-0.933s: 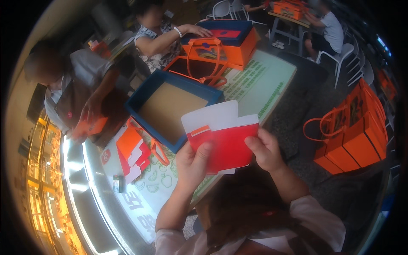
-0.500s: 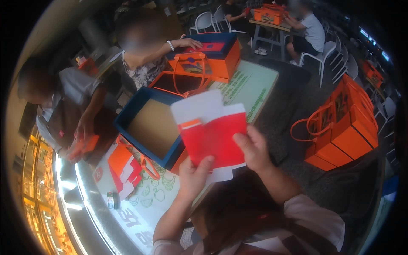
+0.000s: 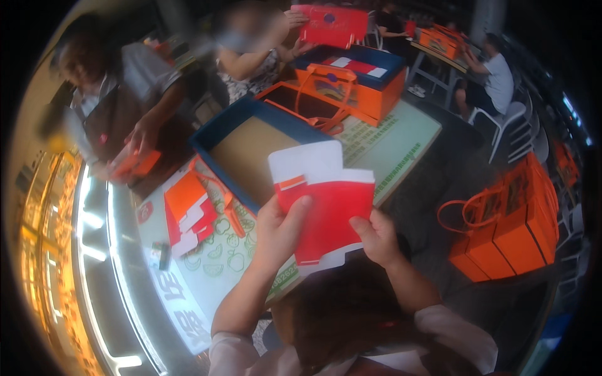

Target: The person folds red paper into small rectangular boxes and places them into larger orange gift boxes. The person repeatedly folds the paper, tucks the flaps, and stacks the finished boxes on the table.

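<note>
Both my hands grip a red flattened carton [image 3: 332, 216] with white flaps at its top and bottom. My left hand [image 3: 280, 229] has its thumb across the carton's left side, and its fingers are hidden behind. Low on the right edge, my right hand [image 3: 376, 237] pinches the carton, thumb in front. Beyond it stands an open dark-blue and orange box [image 3: 216, 135] with a tan bottom. Several flat red and orange cartons [image 3: 188, 210] lie on the table to the left.
The pale printed table [image 3: 407, 147] carries an orange gift box [image 3: 376, 97] with a blue rim and handles. Opposite, one person holds up a red panel [image 3: 332, 26]; another at left handles an orange carton [image 3: 141, 164]. Orange gift boxes [image 3: 508, 229] stand at right. A lit display case [image 3: 53, 263] borders the left.
My left hand has shifted up along the carton's left side. The person opposite has lifted the red panel off the box. My view has turned, so the scene sits lower and further right.
</note>
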The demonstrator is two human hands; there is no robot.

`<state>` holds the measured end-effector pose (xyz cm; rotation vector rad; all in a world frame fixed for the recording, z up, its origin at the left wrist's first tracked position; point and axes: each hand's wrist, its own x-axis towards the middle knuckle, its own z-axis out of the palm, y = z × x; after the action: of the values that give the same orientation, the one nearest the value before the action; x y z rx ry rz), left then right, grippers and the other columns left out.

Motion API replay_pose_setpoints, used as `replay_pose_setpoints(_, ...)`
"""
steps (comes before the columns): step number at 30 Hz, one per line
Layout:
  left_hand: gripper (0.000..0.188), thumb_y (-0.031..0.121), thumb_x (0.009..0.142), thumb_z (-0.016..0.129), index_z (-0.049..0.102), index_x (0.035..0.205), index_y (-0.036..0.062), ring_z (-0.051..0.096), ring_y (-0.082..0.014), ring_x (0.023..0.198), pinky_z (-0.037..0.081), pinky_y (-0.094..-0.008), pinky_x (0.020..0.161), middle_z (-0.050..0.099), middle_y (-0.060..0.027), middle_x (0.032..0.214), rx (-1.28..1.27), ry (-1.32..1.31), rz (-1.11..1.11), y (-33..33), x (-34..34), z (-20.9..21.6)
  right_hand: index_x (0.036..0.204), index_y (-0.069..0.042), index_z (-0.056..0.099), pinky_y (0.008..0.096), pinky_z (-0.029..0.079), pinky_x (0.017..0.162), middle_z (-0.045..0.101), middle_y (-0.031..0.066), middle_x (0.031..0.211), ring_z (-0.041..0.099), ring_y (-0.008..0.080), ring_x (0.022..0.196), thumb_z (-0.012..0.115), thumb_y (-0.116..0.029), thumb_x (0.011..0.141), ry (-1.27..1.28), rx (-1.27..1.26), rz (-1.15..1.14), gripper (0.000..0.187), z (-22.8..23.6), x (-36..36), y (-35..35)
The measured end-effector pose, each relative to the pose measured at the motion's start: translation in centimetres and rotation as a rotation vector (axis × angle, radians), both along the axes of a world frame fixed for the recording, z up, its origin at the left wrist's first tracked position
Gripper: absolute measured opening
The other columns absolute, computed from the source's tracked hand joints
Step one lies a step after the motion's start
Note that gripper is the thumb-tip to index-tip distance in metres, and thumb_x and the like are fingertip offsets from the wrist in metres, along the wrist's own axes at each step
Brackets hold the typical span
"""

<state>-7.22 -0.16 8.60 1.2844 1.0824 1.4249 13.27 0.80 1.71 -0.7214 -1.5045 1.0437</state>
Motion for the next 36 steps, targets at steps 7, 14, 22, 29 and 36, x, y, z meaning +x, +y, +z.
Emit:
replay_pose_setpoints(7, 0.032, 0.022, 0.098, 0.07, 0.061, 0.119, 0.0004, 0.072, -0.0185, 0.096, 0.059, -0.0294, 0.08, 0.072, -0.0108, 0.11, -0.031, -0.08, -0.11, -0.3, 1.1, -1.2, 0.119, 0.002, 0.062, 0.0257, 0.051, 0.083, 0.069, 0.0062, 0.105, 0.063, 0.0112, 0.092, 0.059, -0.019, 0.104, 0.145, -0.02, -0.096, 0.026, 3.2, 0.4, 1.2)
replay_pose_setpoints(14, 0.022, 0.02, 0.097, 0.071, 0.069, 0.111, 0.0025, 0.066, -0.0091, 0.078, 0.054, -0.0237, 0.066, 0.072, -0.004, 0.093, -0.102, 0.031, -0.164, -0.4, 2.4, -3.3, 0.127, 0.002, 0.058, 0.0263, 0.051, 0.088, 0.068, 0.0071, 0.111, 0.064, 0.0129, 0.095, 0.059, -0.016, 0.103, 0.325, -0.045, -0.111, 0.03, 4.1, 1.0, 1.5)
replay_pose_setpoints(22, 0.024, 0.018, 0.101, 0.065, 0.066, 0.116, -0.0006, 0.061, -0.0062, 0.079, 0.051, -0.0223, 0.069, 0.07, -0.0025, 0.096, -0.129, 0.041, -0.137, -0.2, 2.2, -2.6, 0.129, 0.002, 0.057, 0.0272, 0.05, 0.09, 0.067, 0.0074, 0.116, 0.062, 0.0129, 0.101, 0.059, -0.016, 0.104, 0.132, 0.038, -0.091, 0.031, 3.0, 0.5, 1.1)
replay_pose_setpoints(29, 0.03, 0.02, 0.102, 0.064, 0.062, 0.123, -0.0019, 0.064, -0.013, 0.101, 0.052, -0.0281, 0.09, 0.069, -0.0085, 0.116, -0.014, -0.074, -0.032, 0.4, 1.4, -2.9, 0.127, 0.003, 0.059, 0.0291, 0.052, 0.088, 0.069, 0.0106, 0.113, 0.065, 0.0146, 0.099, 0.058, -0.017, 0.104, -0.053, 0.033, -0.174, 0.031, 1.6, 0.4, 0.5)
replay_pose_setpoints(36, 0.033, 0.021, 0.102, 0.064, 0.06, 0.125, -0.0026, 0.065, -0.0146, 0.101, 0.052, -0.0277, 0.09, 0.068, -0.0098, 0.116, -0.029, -0.031, 0.036, 0.7, 0.7, -2.2, 0.121, 0.006, 0.06, 0.0274, 0.052, 0.082, 0.071, 0.0098, 0.103, 0.065, 0.0131, 0.089, 0.055, -0.015, 0.105, -0.085, 0.177, -0.143, 0.026, 2.2, 0.2, 0.1)
